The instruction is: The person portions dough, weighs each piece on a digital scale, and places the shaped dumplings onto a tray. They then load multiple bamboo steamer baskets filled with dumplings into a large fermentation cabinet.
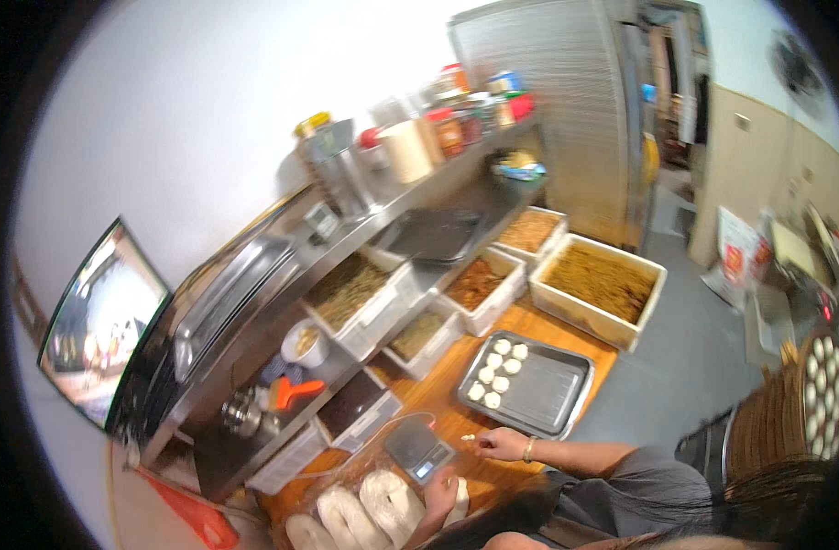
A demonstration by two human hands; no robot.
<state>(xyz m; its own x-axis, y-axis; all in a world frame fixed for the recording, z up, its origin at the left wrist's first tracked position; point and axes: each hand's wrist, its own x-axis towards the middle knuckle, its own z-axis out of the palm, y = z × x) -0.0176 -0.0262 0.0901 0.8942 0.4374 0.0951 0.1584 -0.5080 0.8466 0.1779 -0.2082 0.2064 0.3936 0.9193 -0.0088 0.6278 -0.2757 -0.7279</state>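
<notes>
My left hand (441, 489) is closed around a roll of white dough (461, 500) at the front edge of the wooden worktop (515, 467). My right hand (503, 444), with a bracelet at the wrist, hovers over the wood with its fingers curled. A small bit of dough (468, 437) shows just off its fingertips; whether the fingers touch anything is unclear. Between the hands and the shelving is a digital scale (419, 450). Thick dough logs (390, 503) rest at lower left. A black baking tray (553, 388) holds several small dough pieces (500, 366) in rows on its left side.
White bins of fillings border the worktop: a large one (598, 289), a reddish one (480, 285) and a dark one (354, 409). Jars (449, 132) line the steel shelf (405, 196). An orange-handled brush (295, 392) lies below. Another tray of dough pieces (825, 385) stands far right.
</notes>
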